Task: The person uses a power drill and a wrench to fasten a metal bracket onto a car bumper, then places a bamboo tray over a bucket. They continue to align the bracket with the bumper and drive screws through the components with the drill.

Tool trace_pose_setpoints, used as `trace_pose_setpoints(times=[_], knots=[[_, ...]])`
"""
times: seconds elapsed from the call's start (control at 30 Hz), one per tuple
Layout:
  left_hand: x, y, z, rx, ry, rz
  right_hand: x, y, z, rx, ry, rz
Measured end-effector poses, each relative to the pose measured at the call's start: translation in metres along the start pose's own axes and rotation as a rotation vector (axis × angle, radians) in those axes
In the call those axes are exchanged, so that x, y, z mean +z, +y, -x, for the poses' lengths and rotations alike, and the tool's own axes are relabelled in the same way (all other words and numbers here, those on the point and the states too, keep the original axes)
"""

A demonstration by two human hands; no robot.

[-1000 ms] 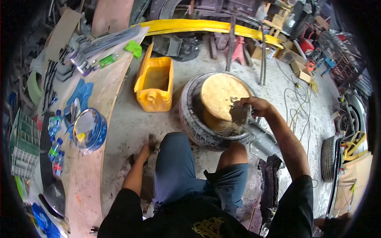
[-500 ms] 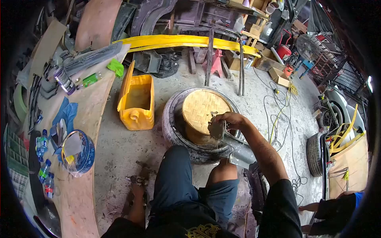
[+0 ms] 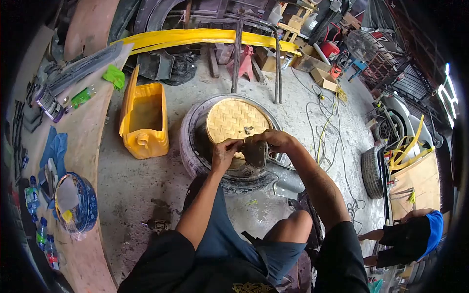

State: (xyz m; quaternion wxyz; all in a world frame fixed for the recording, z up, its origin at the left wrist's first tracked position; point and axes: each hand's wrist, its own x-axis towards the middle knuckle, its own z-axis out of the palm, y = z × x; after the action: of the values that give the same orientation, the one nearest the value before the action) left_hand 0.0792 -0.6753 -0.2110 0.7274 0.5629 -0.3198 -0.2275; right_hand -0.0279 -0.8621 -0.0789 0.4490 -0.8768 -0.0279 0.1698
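My right hand (image 3: 276, 140) grips a dark grey, rounded flat part (image 3: 255, 153) above the near edge of a round woven basket (image 3: 238, 118). My left hand (image 3: 227, 150) is closed in a pinch at that part's left edge; whatever lies between its fingertips is too small to make out. A few small dark metal pieces (image 3: 248, 130) rest on the basket's woven top, just beyond my hands. The basket sits within a tire (image 3: 188, 141) lying flat on the floor. A power drill (image 3: 159, 225) lies on the floor to the left of my knees.
A cut-open yellow jerrycan (image 3: 146, 144) stands left of the tire. Farther left, a wooden board (image 3: 90, 244) carries a blue tub (image 3: 88, 215) and bottles. Cables (image 3: 337, 146) snake across the floor at right. Another person (image 3: 408, 239) bends at the lower right.
My left hand has come up from beside the drill to the grey part. My right hand has brought the part nearer my body, and the view has shifted right.
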Motion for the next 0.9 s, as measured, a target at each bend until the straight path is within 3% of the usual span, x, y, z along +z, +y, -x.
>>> trace_pose_setpoints(times=[0.03, 0.13, 0.17, 0.2, 0.27, 0.3, 0.37, 0.5, 0.6, 0.63, 0.7, 0.73, 0.8, 0.83, 0.87, 0.9], knots=[[0.000, -0.005, 0.000, 0.014, -0.006, 0.017, -0.003, -0.008, 0.001, -0.245, -0.003, 0.304], [-0.001, -0.012, 0.002, -0.015, -0.030, 0.127, 0.002, -0.001, -0.007, -0.404, 0.063, 0.344], [-0.001, -0.017, 0.002, -0.018, -0.031, 0.130, 0.006, -0.001, -0.008, 0.014, -0.005, 0.179], [-0.002, -0.025, 0.002, -0.055, -0.046, 0.213, 0.007, 0.004, -0.008, 0.016, -0.007, 0.177], [-0.004, -0.038, 0.003, -0.090, -0.059, 0.292, 0.011, 0.013, -0.011, -0.282, 0.080, 0.190], [-0.004, -0.039, 0.003, -0.112, -0.055, 0.320, 0.014, 0.020, -0.015, -0.285, 0.081, 0.193], [-0.004, -0.038, 0.001, -0.130, -0.051, 0.349, 0.022, 0.031, -0.024, 0.429, 0.214, -0.781], [-0.006, -0.037, 0.002, -0.176, -0.023, 0.393, 0.028, 0.024, -0.030, 0.554, 0.291, -0.761], [-0.008, -0.035, 0.006, -0.153, 0.006, 0.409, 0.029, 0.043, -0.024, 0.313, 0.390, -0.410], [-0.007, -0.033, 0.005, -0.160, 0.022, 0.426, 0.029, 0.048, -0.023, 0.064, 0.365, 0.043], [-0.009, -0.030, 0.007, -0.170, 0.024, 0.409, 0.024, 0.047, -0.022, 0.069, 0.164, 0.580], [-0.011, -0.031, 0.008, -0.186, 0.027, 0.397, 0.025, 0.039, -0.025, 0.066, 0.173, 0.573], [-0.013, -0.033, 0.010, -0.186, 0.031, 0.368, 0.029, 0.030, -0.025, 0.375, 0.016, 0.604], [-0.013, -0.036, 0.010, -0.183, 0.043, 0.351, 0.033, 0.050, -0.020, 0.078, 0.143, 0.619], [-0.014, -0.039, 0.011, -0.186, 0.039, 0.346, 0.038, 0.070, -0.022, 0.079, 0.147, 0.613], [-0.016, -0.044, 0.012, -0.182, 0.059, 0.310, 0.044, 0.084, -0.025, -0.042, 0.216, 0.293]])
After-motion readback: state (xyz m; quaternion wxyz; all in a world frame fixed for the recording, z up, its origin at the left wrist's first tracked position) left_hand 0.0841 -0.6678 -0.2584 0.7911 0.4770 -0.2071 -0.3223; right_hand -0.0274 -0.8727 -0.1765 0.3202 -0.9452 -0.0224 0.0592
